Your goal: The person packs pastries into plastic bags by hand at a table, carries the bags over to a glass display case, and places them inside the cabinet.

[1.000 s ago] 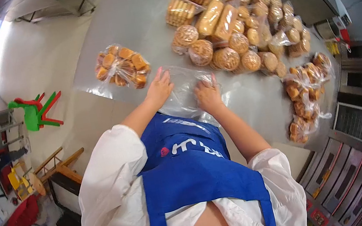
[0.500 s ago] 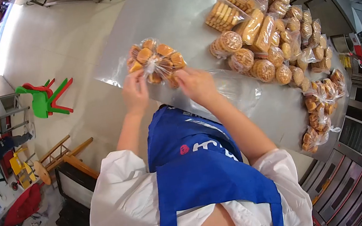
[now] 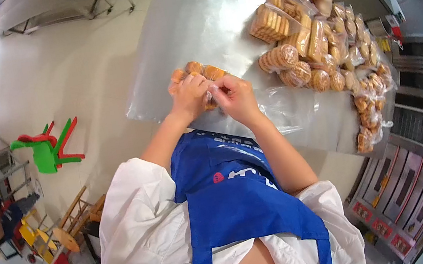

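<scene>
A clear plastic bag of small golden-brown buns (image 3: 214, 71) sits on the steel table (image 3: 194, 28) near its front edge, partly covered by my hands. My left hand (image 3: 191, 96) lies over the bag's near left side, fingers curled in at its gathered neck. Close beside it, my right hand (image 3: 237, 98) pinches the plastic at the neck, thumb against fingers. The exact grip at the neck is partly hidden by the fingers. Just right of my hands, loose clear plastic bags (image 3: 289, 110) lie flat on the table.
Several bags of cookies (image 3: 285, 56), stick biscuits (image 3: 269, 23) and other baked goods crowd the table's right side. Tied bags of buns (image 3: 368, 118) stand at the near right. Stacked plastic chairs (image 3: 44, 154) and a wooden stool (image 3: 66, 239) are on the floor leftward. A person (image 3: 5, 222) is at far left.
Both hands have come together at the bag's neck; earlier they were apart on its two sides. My left hand now covers part of the buns. The whole view has shifted slightly.
</scene>
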Tool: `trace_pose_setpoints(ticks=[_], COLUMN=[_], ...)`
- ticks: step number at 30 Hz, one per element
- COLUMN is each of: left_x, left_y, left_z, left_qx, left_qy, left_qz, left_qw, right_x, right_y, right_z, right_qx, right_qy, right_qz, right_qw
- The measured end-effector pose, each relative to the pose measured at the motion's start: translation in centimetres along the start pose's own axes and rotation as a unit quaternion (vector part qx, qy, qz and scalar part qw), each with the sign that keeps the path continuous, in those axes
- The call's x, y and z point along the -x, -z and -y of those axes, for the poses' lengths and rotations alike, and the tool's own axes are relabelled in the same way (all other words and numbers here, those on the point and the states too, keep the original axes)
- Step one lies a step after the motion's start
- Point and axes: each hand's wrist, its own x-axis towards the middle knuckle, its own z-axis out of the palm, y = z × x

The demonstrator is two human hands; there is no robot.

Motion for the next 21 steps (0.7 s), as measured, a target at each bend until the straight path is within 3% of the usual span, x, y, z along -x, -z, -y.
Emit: trace_pose_setpoints(ticks=[4,5,7,8,9,11,12,15,17,19,21], left_x=[-0.9,-0.8,-1.2,-1.3,-1.5,-2.1,-2.3,-2.2,-1.4,-1.1,-0.7], left_y=[0.0,-0.2,-0.2,0.0,0.3,1.6,2.0,2.9,4.0,4.9,5.6], left_z=[2.1,2.8,3.3,3.3,3.4,2.8,2.7,4.5,6.5,7.2,6.8], left_qx=[0.005,0.014,0.025,0.05,0.074,0.074,0.073,0.091,0.116,0.14,0.185], left_qy=[-0.047,-0.039,-0.033,-0.032,-0.029,-0.014,-0.001,0.02,0.032,0.042,0.115], left_qz=[0.031,0.07,0.113,0.125,0.134,0.162,0.184,0.213,0.201,0.183,0.18], left_qw=[0.998,0.997,0.993,0.99,0.988,0.984,0.98,0.973,0.972,0.972,0.959], right_x=[1.3,1.9,2.4,2.9,3.0,2.3,1.6,1.0,2.4,3.2,3.0], right_y=[-0.5,-0.6,-0.6,-0.8,-1.4,-3.4,-4.3,-3.6,-1.7,0.1,-0.1], right_z=[-3.0,-4.9,-6.9,-7.1,-7.2,-5.5,-5.2,-5.7,-7.0,-7.2,-7.2], right_qx=[-0.105,-0.103,-0.013,0.078,0.077,0.231,0.21,0.24,0.221,0.241,0.251], right_qy=[-0.076,-0.082,-0.183,-0.161,-0.166,0.038,0.052,-0.001,0.019,-0.102,-0.1], right_qz=[-0.13,-0.139,-0.16,-0.125,-0.127,-0.045,-0.034,-0.027,-0.051,-0.059,-0.055], right_qw=[0.983,0.981,0.97,0.976,0.975,0.971,0.976,0.97,0.974,0.963,0.961])
